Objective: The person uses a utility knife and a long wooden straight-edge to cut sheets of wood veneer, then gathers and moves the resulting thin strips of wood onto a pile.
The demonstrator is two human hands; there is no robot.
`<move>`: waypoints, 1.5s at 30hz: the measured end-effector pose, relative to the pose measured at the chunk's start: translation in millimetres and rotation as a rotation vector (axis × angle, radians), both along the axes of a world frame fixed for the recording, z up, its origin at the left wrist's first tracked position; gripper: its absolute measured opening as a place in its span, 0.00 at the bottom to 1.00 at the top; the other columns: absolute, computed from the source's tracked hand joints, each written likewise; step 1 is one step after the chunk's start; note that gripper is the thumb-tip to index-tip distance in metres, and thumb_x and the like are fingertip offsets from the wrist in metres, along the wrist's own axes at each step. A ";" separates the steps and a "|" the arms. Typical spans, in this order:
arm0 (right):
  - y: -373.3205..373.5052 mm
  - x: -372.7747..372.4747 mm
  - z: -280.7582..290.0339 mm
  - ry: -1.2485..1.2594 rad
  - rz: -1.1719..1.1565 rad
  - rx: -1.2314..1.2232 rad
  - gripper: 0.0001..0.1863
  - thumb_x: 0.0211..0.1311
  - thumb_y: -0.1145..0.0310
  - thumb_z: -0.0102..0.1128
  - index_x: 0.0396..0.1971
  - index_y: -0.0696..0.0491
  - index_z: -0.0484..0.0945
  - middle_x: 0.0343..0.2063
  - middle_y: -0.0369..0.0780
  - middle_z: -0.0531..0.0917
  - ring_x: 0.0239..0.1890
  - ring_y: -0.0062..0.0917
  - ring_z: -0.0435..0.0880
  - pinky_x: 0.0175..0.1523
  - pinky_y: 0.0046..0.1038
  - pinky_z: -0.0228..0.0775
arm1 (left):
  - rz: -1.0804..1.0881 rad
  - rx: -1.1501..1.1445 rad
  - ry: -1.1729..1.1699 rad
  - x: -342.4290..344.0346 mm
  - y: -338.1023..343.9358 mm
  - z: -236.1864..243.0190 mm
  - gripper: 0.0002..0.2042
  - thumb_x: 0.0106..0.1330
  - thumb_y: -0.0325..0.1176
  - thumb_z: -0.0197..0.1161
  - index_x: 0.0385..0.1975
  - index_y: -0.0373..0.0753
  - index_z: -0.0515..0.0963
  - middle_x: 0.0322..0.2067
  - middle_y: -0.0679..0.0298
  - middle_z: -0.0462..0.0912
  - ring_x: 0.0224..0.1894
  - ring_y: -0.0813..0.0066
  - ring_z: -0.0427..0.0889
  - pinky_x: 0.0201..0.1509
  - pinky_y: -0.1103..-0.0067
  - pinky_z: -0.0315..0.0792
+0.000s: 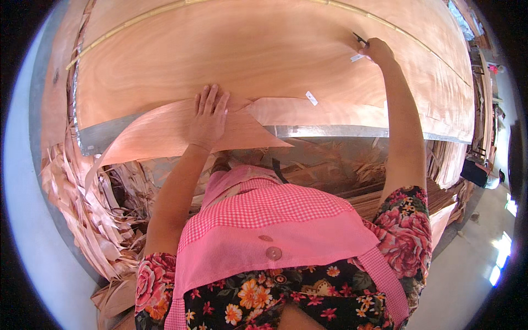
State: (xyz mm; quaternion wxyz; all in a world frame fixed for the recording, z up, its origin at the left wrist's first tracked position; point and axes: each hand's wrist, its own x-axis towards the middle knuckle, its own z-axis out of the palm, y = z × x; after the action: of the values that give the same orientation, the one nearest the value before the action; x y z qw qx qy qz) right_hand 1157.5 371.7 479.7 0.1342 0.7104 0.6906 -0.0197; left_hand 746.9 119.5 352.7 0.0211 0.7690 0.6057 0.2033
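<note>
A wide sheet of reddish veneer (264, 55) lies flat across the workbench (330, 131), filling most of the view ahead of the person. Out on its far right part, the right hand (377, 52) is closed around a small dark blade (360, 38), whose tip pokes out toward the upper left and meets the wood. Just below that fist a bit of white tape (357, 57) sits on the surface, and a second white strip (311, 98) lies nearer the front edge.

Closer in, the left hand (208, 113) rests palm down, fingers stretched out and slightly spread, gripping nothing. It presses on a loose veneer piece (165, 135) that curls over the bench's front edge and tapers to a point on the right. Whether the fingertips lie on this piece or on the big sheet behind it is hard to judge from here.

The metal front rim of the bench shows as a grey band under the sheets. Along the far side of the sheet runs a pale thin strip (137, 21). Below the bench, on the left, a heap of veneer scraps (82, 203) spills down toward the floor. The person wears a pink checked apron (275, 220) over a dark flowered dress (404, 225).
</note>
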 end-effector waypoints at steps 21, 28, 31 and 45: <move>-35.5 -3.9 -12.2 -0.169 0.014 0.120 0.09 0.56 0.63 0.51 0.32 0.51 0.75 0.31 0.41 0.80 0.37 0.35 0.79 0.40 0.35 0.70 | -0.022 -0.002 -0.022 13.6 4.0 -10.0 0.21 0.59 0.37 0.51 0.55 0.47 0.63 0.59 0.57 0.54 0.63 0.56 0.51 0.64 0.61 0.46; -76.2 -38.3 -3.2 -0.263 -0.038 0.143 0.08 0.55 0.67 0.49 0.28 0.52 0.77 0.30 0.46 0.79 0.37 0.38 0.79 0.40 0.36 0.70 | -0.031 -0.007 -0.040 14.2 4.6 -7.6 0.21 0.60 0.37 0.50 0.55 0.48 0.62 0.60 0.56 0.53 0.63 0.55 0.50 0.64 0.60 0.46; -127.3 -62.4 14.5 -0.150 -0.014 0.125 0.08 0.54 0.67 0.50 0.28 0.55 0.76 0.30 0.46 0.79 0.36 0.39 0.78 0.39 0.36 0.70 | -0.071 0.008 -0.064 13.6 2.8 -6.4 0.21 0.59 0.33 0.50 0.55 0.43 0.63 0.59 0.52 0.54 0.62 0.52 0.51 0.64 0.60 0.44; -371.8 -197.8 -9.1 1.530 -0.514 -0.132 0.05 0.60 0.71 0.51 0.32 0.57 0.70 0.18 0.35 0.76 0.23 0.17 0.76 0.28 0.19 0.66 | -0.716 0.134 0.058 5.1 45.2 17.0 0.23 0.54 0.38 0.51 0.52 0.38 0.66 0.56 0.59 0.63 0.60 0.64 0.58 0.63 0.66 0.48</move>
State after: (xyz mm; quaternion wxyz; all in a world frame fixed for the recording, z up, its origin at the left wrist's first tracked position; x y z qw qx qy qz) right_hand 959.7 -0.1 470.6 -0.3423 0.6274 0.4037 -0.5711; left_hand 752.0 164.6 369.7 0.0233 0.9374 0.2838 0.2006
